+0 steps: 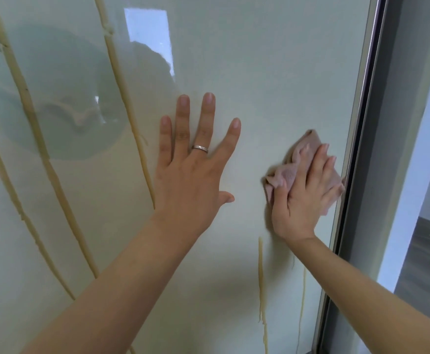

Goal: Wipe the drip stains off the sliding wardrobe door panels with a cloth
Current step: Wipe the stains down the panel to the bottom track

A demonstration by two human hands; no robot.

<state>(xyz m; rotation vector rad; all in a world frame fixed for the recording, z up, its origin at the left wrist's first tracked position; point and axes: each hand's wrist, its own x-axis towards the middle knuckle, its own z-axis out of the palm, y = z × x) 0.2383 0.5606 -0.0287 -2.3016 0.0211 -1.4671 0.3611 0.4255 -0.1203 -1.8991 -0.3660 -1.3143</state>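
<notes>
Head view shows our left hand [190, 172] flat against the glossy pale door panel [272, 72], fingers straight and spread, a ring [200, 148] on one finger. Our right hand [305, 198] presses a crumpled pink cloth [308, 144] to the panel just beside the metal frame edge [357, 139], fingers nearly straight on top of it. Yellowish drip stains [122, 80] run down left of our hands and below the cloth.
</notes>
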